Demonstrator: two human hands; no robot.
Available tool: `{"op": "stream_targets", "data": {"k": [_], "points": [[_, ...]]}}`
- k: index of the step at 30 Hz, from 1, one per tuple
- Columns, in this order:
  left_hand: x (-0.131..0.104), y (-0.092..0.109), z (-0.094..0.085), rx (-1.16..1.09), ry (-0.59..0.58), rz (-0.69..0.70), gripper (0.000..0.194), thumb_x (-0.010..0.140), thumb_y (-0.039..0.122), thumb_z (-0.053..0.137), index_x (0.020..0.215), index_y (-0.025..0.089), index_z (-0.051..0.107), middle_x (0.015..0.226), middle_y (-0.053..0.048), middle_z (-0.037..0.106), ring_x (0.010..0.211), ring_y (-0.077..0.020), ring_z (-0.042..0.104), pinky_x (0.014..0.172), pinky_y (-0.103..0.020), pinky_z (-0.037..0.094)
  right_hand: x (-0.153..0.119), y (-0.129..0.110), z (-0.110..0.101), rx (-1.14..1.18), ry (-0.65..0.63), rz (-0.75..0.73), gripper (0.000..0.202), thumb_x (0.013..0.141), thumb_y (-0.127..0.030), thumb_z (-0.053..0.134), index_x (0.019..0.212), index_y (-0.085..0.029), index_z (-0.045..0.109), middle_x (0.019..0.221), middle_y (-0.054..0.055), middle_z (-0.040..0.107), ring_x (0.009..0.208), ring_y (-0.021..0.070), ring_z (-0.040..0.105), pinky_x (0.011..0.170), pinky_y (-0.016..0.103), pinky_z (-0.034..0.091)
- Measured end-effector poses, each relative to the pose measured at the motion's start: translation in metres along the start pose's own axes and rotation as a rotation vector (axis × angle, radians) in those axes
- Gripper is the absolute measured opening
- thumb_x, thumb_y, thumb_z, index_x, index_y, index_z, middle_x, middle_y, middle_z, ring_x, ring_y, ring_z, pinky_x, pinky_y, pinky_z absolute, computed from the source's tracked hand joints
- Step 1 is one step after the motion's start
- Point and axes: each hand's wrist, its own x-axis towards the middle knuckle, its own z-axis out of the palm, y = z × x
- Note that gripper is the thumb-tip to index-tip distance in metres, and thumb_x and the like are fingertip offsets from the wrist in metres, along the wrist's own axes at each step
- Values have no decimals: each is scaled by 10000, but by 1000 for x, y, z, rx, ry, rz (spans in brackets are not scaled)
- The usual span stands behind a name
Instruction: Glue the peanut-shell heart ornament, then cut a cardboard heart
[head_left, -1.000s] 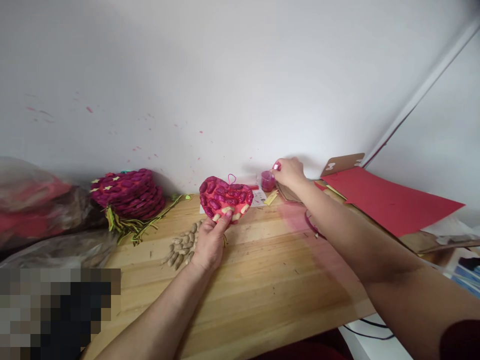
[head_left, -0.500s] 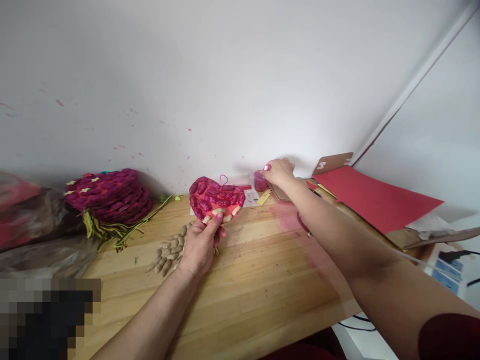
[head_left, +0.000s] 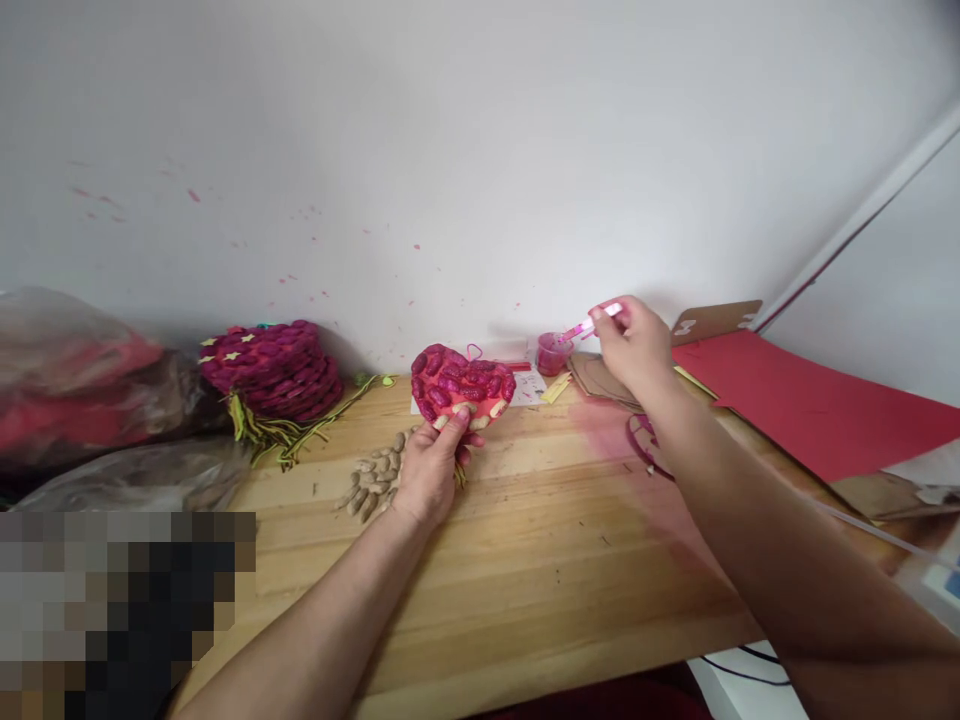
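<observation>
My left hand (head_left: 427, 475) grips the lower edge of a red heart-shaped plaque (head_left: 463, 378) covered with peanuts, its thumb on the front. Most of those peanuts are glossy magenta; several along the bottom are bare and pale. A pink cord loop stands at its top. Between the fingers of my right hand (head_left: 637, 345) is a slim paintbrush (head_left: 609, 314) with a white, pink-stained handle. The brush slants down to the left, its tip at the rim of a clear plastic cup (head_left: 553, 362) of magenta paint. Loose unpainted peanuts (head_left: 375, 477) lie on the table beside my left wrist.
A stack of magenta peanut plaques (head_left: 277, 370) with yellow-green tassels (head_left: 259, 430) stands at left, near plastic bags (head_left: 82, 370). Red card sheets (head_left: 817, 400) and cardboard (head_left: 716, 320) lie at right. A paint-stained round piece (head_left: 646, 440) is partly behind my right forearm. The paint-speckled wall (head_left: 420, 180) bounds the back.
My right hand has lifted and drawn right from the paint cup, bringing the brush into sight. My left hand still holds the heart plaque. The whole view has shifted, moving things rightward.
</observation>
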Motion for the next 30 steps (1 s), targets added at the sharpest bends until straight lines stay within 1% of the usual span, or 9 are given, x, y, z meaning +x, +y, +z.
{"op": "stream_targets", "data": {"k": [2, 4, 5, 8, 11, 15, 17, 19, 30], "points": [[0, 0, 0, 2, 10, -6, 484, 573, 475, 910, 845, 128, 711, 764, -28, 711, 567, -100, 614, 436, -190, 326, -25, -8, -11, 309, -21, 1, 255, 932, -463, 557, 921, -224, 644, 744, 11, 675, 682, 182, 598, 686, 326, 458], [0, -1, 0, 6, 15, -5, 490, 566, 483, 911, 841, 129, 712, 767, -32, 715, 581, -107, 626, 433, -189, 322, -52, -19, -16, 506, -129, 19, 276, 930, -493, 574, 913, -223, 624, 701, -6, 649, 624, 157, 576, 621, 298, 446], [0, -1, 0, 6, 14, -5, 490, 563, 486, 911, 834, 131, 709, 766, -34, 717, 584, -110, 630, 428, -190, 315, -65, -25, -17, 575, -170, 23, 279, 915, -498, 597, 895, -221, 614, 679, -12, 636, 603, 150, 569, 598, 291, 444], [-1, -1, 0, 11, 11, -14, 481, 557, 489, 910, 803, 139, 690, 759, -39, 721, 585, -121, 644, 407, -191, 285, -94, -42, -14, 628, -248, 78, 250, 877, -456, 673, 943, -224, 613, 695, -18, 638, 572, 136, 553, 522, 265, 403], [-3, 0, 1, 11, 16, -23, 479, 553, 489, 907, 784, 142, 672, 759, -41, 724, 564, -117, 643, 394, -189, 254, -108, -52, -11, 600, -219, 33, 192, 891, -403, 670, 940, -227, 613, 756, -2, 666, 627, 147, 593, 547, 271, 430], [-6, 1, 3, 21, 28, -26, 498, 552, 499, 902, 805, 140, 667, 798, -59, 741, 555, -112, 638, 394, -186, 241, -118, -55, -12, 473, -148, -201, 62, 930, -292, 632, 958, -238, 640, 897, 32, 707, 796, 183, 656, 698, 322, 506], [-7, 1, 4, 38, 44, -6, 493, 570, 501, 892, 816, 138, 666, 805, -69, 748, 549, -108, 629, 396, -187, 240, -123, -55, -13, 402, -128, -327, 28, 934, -242, 620, 958, -245, 634, 889, 35, 711, 815, 199, 665, 727, 344, 516], [-7, 1, 4, 50, 55, 23, 476, 595, 500, 878, 820, 139, 664, 809, -76, 753, 534, -104, 616, 395, -191, 232, -128, -53, -13, 353, -111, -415, 59, 930, -207, 615, 968, -251, 624, 864, 34, 710, 808, 210, 668, 730, 357, 518], [-6, 1, 1, 67, 36, 57, 413, 648, 489, 844, 784, 141, 666, 818, -95, 770, 460, -74, 544, 386, -210, 203, -133, -49, -5, 236, -150, -631, 97, 950, -164, 582, 1000, -244, 603, 846, 35, 709, 819, 214, 635, 758, 377, 474]]}}
